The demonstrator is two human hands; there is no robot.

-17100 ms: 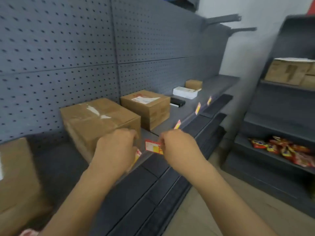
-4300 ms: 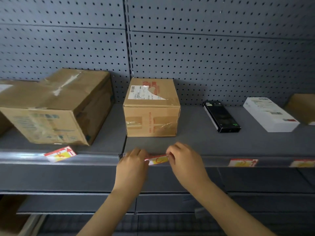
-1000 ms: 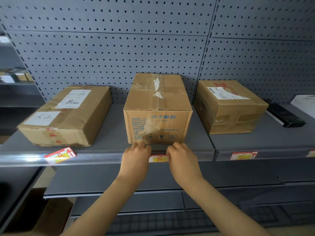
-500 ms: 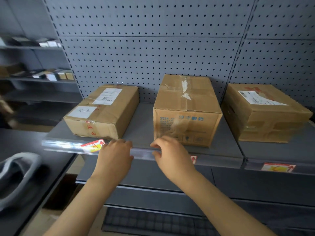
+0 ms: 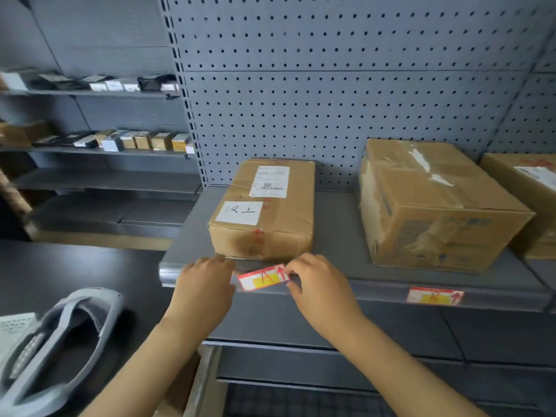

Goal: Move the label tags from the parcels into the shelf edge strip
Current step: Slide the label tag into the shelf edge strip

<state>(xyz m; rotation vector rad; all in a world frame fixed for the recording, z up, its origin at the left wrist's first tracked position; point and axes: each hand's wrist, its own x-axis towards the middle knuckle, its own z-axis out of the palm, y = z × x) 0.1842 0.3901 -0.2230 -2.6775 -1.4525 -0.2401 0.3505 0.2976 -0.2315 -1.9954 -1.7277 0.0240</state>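
Below the flat parcel [image 5: 264,209], my 2 hands are steadying a tilted label tag [image 5: 264,277] against the shelf edge strip [image 5: 376,288]: right hand [image 5: 319,285] fingers pinching its end to level it, left hand [image 5: 207,284] fingers curled at the other end, grip hidden.

Both forearms bare, rising from bottom edge, converging toward frame centre. Left hand [image 5: 206,282] back up, fingers curled forward, tips hidden, centre-left. Right hand [image 5: 320,284] back up, just right of centre, thumb and fingers pinching. Hands level, near each other, not touching. Wrists straight.
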